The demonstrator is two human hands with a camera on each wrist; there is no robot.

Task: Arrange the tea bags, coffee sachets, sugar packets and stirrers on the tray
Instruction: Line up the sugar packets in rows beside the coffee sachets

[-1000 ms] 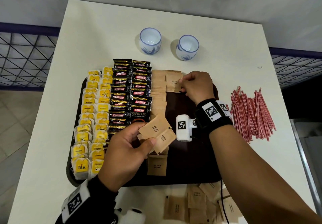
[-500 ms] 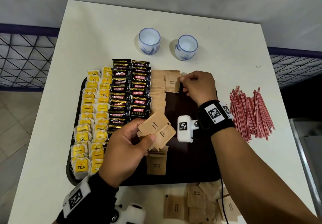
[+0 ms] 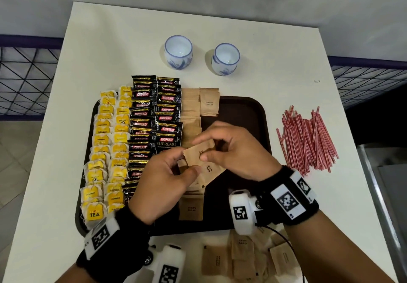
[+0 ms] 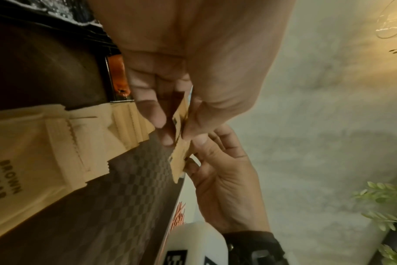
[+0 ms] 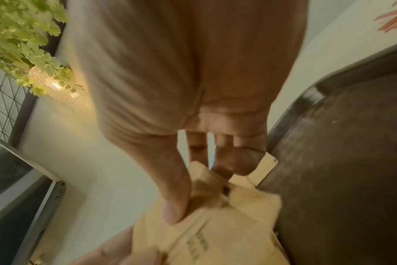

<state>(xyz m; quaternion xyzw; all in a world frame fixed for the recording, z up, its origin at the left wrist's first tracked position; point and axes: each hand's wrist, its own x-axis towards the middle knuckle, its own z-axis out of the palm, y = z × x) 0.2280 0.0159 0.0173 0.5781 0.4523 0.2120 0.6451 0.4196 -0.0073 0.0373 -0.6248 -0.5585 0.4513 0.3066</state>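
Sugar packets (image 3: 201, 161), a small fanned stack above the tray (image 3: 253, 115), are pinched by both the left hand (image 3: 163, 186) and right hand (image 3: 233, 153), so peeling one off could spill the rest onto the neat rows.

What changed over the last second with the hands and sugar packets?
The right hand left the brown sugar packet at the tray's far edge and came back to pinch the top packet of those the left hand holds. Tea bags, coffee sachets and stirrers stayed put.
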